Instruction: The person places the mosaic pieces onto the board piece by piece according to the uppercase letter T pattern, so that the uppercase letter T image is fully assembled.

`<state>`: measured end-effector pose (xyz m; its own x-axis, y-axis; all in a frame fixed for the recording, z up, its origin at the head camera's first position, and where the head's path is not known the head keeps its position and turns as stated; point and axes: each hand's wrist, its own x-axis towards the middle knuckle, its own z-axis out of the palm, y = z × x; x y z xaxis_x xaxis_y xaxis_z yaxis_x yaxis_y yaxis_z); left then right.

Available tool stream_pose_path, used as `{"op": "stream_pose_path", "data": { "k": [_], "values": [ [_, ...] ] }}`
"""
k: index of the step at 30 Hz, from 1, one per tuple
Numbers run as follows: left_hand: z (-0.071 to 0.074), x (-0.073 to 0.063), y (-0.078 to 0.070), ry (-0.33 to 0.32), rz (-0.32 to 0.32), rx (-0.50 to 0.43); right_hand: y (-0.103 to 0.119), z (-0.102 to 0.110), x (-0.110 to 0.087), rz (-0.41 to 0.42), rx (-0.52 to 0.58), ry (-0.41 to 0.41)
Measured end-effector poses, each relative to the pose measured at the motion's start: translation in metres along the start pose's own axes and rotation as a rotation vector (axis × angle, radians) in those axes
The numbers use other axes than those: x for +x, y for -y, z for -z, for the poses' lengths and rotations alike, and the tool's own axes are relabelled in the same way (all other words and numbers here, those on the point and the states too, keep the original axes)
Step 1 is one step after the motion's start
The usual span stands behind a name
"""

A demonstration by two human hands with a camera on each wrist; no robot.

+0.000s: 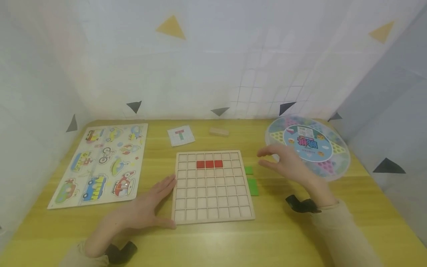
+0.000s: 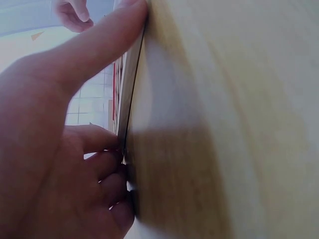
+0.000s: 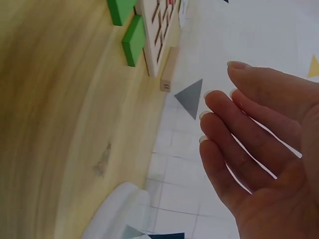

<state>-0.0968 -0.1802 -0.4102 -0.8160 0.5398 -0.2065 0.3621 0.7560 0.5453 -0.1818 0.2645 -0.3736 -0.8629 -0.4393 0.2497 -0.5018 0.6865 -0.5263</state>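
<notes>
A wooden grid board [image 1: 191, 193] lies in the middle of the table, with a row of three red squares [image 1: 209, 164] set in an upper row. My left hand [image 1: 143, 209] rests by its left side, fingertips and thumb against the edge; the left wrist view shows the thumb [image 2: 94, 47] along the board's side. Two green pieces, a smaller one [image 1: 248, 170] and a longer one [image 1: 253, 187], lie beside the board's right edge. Above the table, to the right of them, my right hand [image 1: 289, 163] hovers with loosely bent fingers, nothing between them.
Behind the board lie a pattern card [image 1: 181, 135] with a red and green T shape and a small wooden block [image 1: 218, 131]. A vehicle picture puzzle [image 1: 96, 165] occupies the left side. At the back right is a round, clear-rimmed game box [image 1: 308, 146], partly behind my right hand.
</notes>
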Motion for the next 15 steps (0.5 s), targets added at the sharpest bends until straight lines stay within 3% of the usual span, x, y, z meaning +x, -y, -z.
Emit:
{"op": "stream_pose_path", "data": {
  "k": [15],
  "values": [
    [0.002, -0.001, -0.005, 0.002, -0.017, -0.007, -0.006, -0.023, 0.004, -0.064, 0.019, 0.122]
  ]
}}
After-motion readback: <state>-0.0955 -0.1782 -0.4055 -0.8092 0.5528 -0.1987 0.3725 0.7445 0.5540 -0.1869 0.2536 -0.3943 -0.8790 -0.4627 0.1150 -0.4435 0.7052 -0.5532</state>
